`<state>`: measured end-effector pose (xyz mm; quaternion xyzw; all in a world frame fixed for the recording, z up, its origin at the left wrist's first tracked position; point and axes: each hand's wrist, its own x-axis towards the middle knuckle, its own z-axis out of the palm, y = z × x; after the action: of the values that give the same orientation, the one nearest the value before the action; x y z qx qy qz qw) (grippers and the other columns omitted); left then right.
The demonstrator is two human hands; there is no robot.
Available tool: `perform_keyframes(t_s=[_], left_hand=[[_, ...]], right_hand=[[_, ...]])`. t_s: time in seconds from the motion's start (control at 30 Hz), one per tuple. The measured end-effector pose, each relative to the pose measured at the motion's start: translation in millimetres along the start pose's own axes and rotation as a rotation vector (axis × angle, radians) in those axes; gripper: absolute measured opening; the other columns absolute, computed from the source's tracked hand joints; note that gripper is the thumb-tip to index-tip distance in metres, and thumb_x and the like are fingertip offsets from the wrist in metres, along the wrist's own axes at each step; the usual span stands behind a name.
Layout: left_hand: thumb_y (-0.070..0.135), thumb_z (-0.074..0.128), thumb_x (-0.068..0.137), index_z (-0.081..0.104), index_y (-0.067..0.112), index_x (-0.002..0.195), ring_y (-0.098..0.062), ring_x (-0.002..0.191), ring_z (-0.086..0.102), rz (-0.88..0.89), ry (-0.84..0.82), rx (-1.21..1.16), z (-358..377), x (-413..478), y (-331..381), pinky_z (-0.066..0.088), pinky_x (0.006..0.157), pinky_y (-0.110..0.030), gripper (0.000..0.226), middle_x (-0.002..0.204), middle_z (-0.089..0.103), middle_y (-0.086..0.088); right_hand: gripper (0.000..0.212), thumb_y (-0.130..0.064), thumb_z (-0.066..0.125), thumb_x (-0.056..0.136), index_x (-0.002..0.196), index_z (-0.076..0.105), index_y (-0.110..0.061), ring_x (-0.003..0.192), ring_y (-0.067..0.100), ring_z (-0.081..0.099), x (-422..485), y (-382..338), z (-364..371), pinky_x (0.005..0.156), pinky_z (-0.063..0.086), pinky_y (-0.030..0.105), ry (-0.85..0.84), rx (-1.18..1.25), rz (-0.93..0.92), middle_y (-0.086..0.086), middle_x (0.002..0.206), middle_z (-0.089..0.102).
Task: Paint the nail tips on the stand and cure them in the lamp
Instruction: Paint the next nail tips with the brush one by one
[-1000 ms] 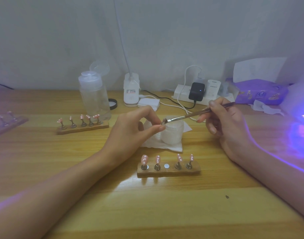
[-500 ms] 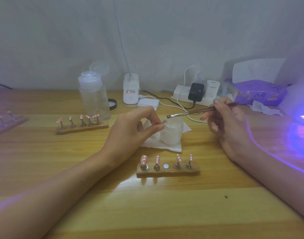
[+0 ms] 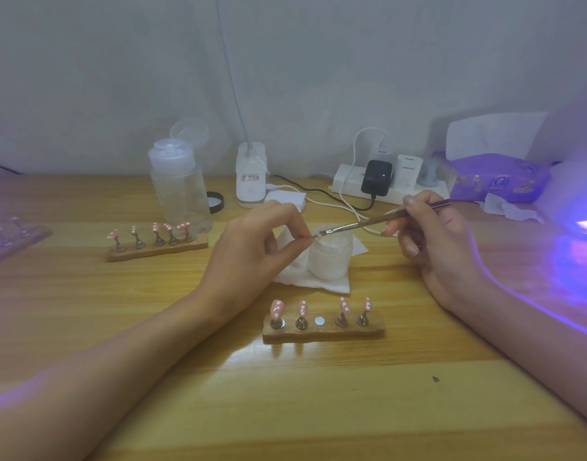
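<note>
your left hand [image 3: 255,247] was curled, thumb and forefinger pinching one small nail tip [image 3: 313,237] just above the open white jar [image 3: 332,257]. your right hand [image 3: 431,237] gripped a thin brush [image 3: 368,224] like a pen, and its bristles met the pinched nail tip. the wooden stand [image 3: 323,331] lay nearer you on the table [image 3: 318,394], holding four pink tips with white dots. its middle metal disc [image 3: 319,321] was bare, likely the held tip's place. the lamp [image 3: 571,194] glowed purple at your far right, well apart from the work.

what could have gone wrong: the nail tip was tiny and held only by fingertips, so a firm brush stroke could have twisted it loose and dropped it into the jar or onto the tissue [image 3: 312,281] beneath. wet paint could have smeared onto your thumb or forefinger, since they sat so close to the bristles. your right wrist hovered above the stand, and lowering it could have knocked the painted tips.

compared with half a second earlier, the brush head had dropped from just above the jar rim back down onto the nail tip, much where it had been a second before. your left hand had barely shifted, and the stand had not moved.
</note>
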<state>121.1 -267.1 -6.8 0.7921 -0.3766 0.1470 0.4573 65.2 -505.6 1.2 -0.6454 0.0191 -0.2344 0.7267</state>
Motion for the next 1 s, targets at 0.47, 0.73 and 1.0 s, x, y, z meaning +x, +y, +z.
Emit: perform_keyframes(t_s=[0.47, 0.73, 1.0], left_hand=[[0.018, 0.074, 0.089, 0.064, 0.021, 0.083, -0.015, 0.063, 0.055, 0.009, 0.001, 0.016, -0.4, 0.4, 0.1, 0.047, 0.060, -0.030, 0.012, 0.087, 0.061, 0.010], [0.020, 0.073, 0.089, 0.065, 0.021, 0.083, -0.015, 0.062, 0.055, 0.000, -0.006, 0.004, -0.7, -0.1, -0.6, 0.044, 0.059, -0.025, 0.011, 0.087, 0.061, 0.011], [0.018, 0.074, 0.089, 0.062, 0.022, 0.080, -0.014, 0.055, 0.050, -0.023, -0.016, -0.049, 0.5, 0.1, -0.6, 0.041, 0.057, -0.029, 0.016, 0.085, 0.061, 0.010]], right_hand=[[0.032, -0.024, 0.050, 0.103, 0.071, 0.051, -0.026, 0.039, 0.010, 0.037, -0.7, -0.4, 1.0, 0.042, 0.023, 0.022, -0.062, 0.002, -0.022, 0.007, 0.069, 0.071], [0.033, -0.023, 0.050, 0.102, 0.070, 0.055, -0.027, 0.038, 0.010, 0.038, -2.2, -2.2, 3.2, 0.039, 0.026, 0.017, -0.051, 0.030, -0.018, 0.006, 0.067, 0.071], [0.027, -0.023, 0.048, 0.103, 0.076, 0.049, -0.020, 0.038, 0.009, 0.038, -2.0, -3.0, 3.4, 0.038, 0.023, 0.017, -0.043, 0.016, -0.006, 0.003, 0.065, 0.070]])
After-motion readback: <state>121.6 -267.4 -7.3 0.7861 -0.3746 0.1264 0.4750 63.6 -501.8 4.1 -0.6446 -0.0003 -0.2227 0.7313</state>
